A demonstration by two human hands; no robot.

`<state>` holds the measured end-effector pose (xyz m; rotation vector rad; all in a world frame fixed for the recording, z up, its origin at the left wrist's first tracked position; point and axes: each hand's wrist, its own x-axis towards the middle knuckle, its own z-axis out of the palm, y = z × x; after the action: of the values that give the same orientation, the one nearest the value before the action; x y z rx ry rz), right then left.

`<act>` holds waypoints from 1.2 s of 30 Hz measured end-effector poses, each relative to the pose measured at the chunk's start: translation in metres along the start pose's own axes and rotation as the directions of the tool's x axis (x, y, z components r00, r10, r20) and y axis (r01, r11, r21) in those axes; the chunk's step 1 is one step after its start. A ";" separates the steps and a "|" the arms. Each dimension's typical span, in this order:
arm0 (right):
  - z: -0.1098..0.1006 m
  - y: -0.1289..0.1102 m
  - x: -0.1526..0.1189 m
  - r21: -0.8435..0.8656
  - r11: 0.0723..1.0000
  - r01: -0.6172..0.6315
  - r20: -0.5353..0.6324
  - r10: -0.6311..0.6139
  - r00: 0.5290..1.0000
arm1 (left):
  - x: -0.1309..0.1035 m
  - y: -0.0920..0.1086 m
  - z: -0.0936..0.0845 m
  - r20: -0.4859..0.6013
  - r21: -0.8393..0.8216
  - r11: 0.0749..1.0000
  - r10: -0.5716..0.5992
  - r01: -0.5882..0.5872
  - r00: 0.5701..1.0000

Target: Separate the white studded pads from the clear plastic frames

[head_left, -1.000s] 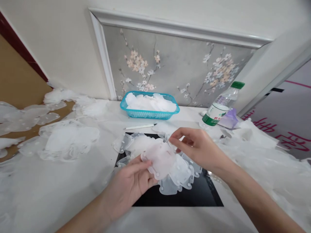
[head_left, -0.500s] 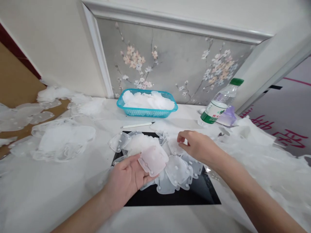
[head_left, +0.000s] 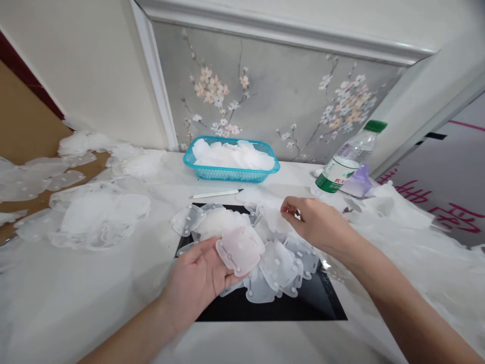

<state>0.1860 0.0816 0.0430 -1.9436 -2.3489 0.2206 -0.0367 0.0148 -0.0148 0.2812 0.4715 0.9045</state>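
Observation:
My left hand (head_left: pixel 199 273) is palm up. A frosted, translucent plastic piece (head_left: pixel 240 250) with rounded tabs and small raised dots lies across its fingers, the thumb at its edge. My right hand (head_left: pixel 308 220) is pinched, thumb against forefinger, at the edge of another frosted plastic piece (head_left: pixel 276 218) above the pile. Several similar loose pieces (head_left: pixel 278 265) overlap beneath both hands on a black rectangular mat (head_left: pixel 273 312). The fingertips of my left hand are partly hidden behind the piece it carries.
A blue plastic basket (head_left: pixel 232 173) filled with frosted pieces stands by the wall. Before it lies a white pen-like tool (head_left: pixel 215 194). A green-capped water bottle (head_left: pixel 343 164) is at the back right. Heaps of translucent pieces lie left (head_left: pixel 100 215) and right (head_left: pixel 417 263).
My right hand has lifted slightly, and the frosted piece at its fingertips has risen from the pile. My left hand keeps its piece almost still. The view has shifted a little.

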 end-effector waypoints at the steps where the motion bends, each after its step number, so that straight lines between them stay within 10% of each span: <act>1: -0.001 0.000 0.000 0.053 0.999 0.004 -0.024 -0.003 1.000 | 0.000 0.000 0.000 0.002 -0.004 1.000 0.000 0.000 1.000; 5: -0.008 -0.001 -0.003 0.464 0.885 0.035 -0.058 -0.010 0.998 | 0.000 0.000 0.001 0.004 -0.003 1.000 -0.006 0.006 1.000; 9: -0.014 -0.004 -0.009 0.852 0.518 -0.078 0.087 0.007 0.996 | -0.001 0.001 0.003 -0.017 0.010 1.000 -0.022 0.022 1.000; 13: -0.018 -0.007 -0.016 0.938 0.239 -0.251 0.284 -0.118 0.951 | -0.001 0.001 0.005 -0.059 0.020 1.000 -0.009 0.010 0.998; 19: 0.000 -0.029 -0.021 0.869 0.107 -0.483 0.489 -0.333 0.806 | -0.001 0.001 0.003 -0.028 0.049 0.999 -0.016 0.017 0.999; 28: -0.001 -0.021 -0.011 0.922 0.166 -0.350 0.367 -0.087 0.926 | -0.002 0.002 0.009 -0.083 0.145 0.988 -0.034 0.046 0.996; 36: 0.004 -0.022 -0.015 0.893 0.406 -0.194 0.273 -0.146 0.951 | -0.002 0.001 0.012 -0.143 0.186 0.981 -0.022 0.048 0.989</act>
<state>0.1666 0.0628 0.0435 -1.3544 -1.6004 1.5637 -0.0322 0.0134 -0.0039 0.3827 0.6929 0.8494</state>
